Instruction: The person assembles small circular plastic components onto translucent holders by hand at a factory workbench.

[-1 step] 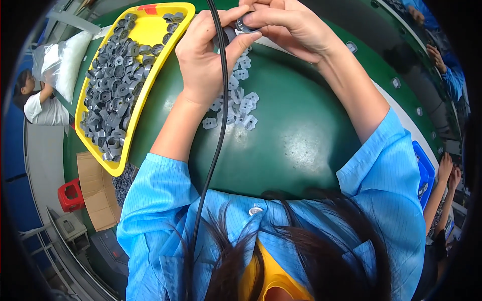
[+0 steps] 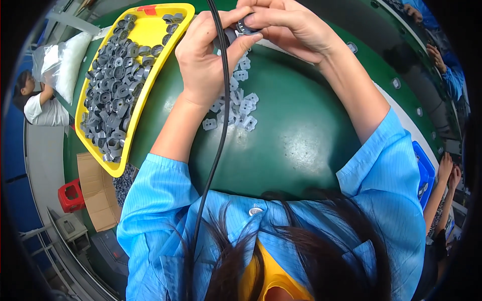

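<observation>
At the top middle, both hands meet around a small dark round part (image 2: pixel 246 26) with light tick marks along its rim. My left hand (image 2: pixel 201 57) pinches its left side between thumb and forefinger. Against the left palm, a smooth grey rounded piece (image 2: pixel 230 36) partly shows behind the cable. My right hand (image 2: pixel 296 30) is closed on the round part from the right, its fingertips on the top. Below the hands lies a loose pile of small translucent white plates (image 2: pixel 246 106) with holes. A yellow tray (image 2: pixel 155 65) to the left holds many grey curved plastic parts (image 2: pixel 113 90).
A black cable (image 2: pixel 219 135) hangs across the view before my left hand. Beneath lies the green tabletop (image 2: pixel 281 125). Left are a clear bag (image 2: pixel 73 65), a cardboard box (image 2: pixel 98 188), a red stool (image 2: pixel 71 195) and another person. At right, white pieces (image 2: pixel 396 83) line a green strip near co-workers' hands.
The two hands and the dark round part have shifted very slightly down the picture. Both grips look the same.
</observation>
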The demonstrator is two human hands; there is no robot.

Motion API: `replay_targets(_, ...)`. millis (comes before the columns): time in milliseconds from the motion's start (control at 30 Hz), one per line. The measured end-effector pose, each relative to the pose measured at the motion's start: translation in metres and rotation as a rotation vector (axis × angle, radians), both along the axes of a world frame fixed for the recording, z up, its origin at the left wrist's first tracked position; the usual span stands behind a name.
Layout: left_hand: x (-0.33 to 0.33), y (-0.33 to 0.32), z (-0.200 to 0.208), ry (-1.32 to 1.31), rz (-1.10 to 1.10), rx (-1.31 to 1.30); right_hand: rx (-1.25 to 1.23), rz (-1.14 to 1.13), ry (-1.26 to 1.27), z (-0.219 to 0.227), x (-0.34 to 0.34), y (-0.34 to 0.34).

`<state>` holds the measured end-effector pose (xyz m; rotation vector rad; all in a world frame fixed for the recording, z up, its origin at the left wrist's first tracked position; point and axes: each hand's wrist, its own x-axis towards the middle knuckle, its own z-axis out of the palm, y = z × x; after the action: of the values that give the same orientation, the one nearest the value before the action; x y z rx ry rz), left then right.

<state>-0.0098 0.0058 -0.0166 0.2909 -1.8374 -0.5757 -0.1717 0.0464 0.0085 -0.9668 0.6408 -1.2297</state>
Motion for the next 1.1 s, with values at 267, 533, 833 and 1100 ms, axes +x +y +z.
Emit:
replay_targets(267,-0.001,-0.003,-0.004,0.02,0.048,0.011,-0.101,-0.124,0.261,-0.002,-0.007,0.0)
replay_targets(533,-0.003,0.0,-0.007,0.082,-0.175,0.298,-0.022,0.008,0.065,-0.006,-0.009,-0.001)
replay_targets(833,0.017,-0.033,-0.007,-0.095,-0.129,0.857,0.097,-0.402,0.455,-0.026,-0.055,-0.021)
replay_targets(1100,0.021,-0.036,-0.02,-0.471,0.127,0.499,-0.077,-0.588,1.036,-0.065,-0.093,-0.041)
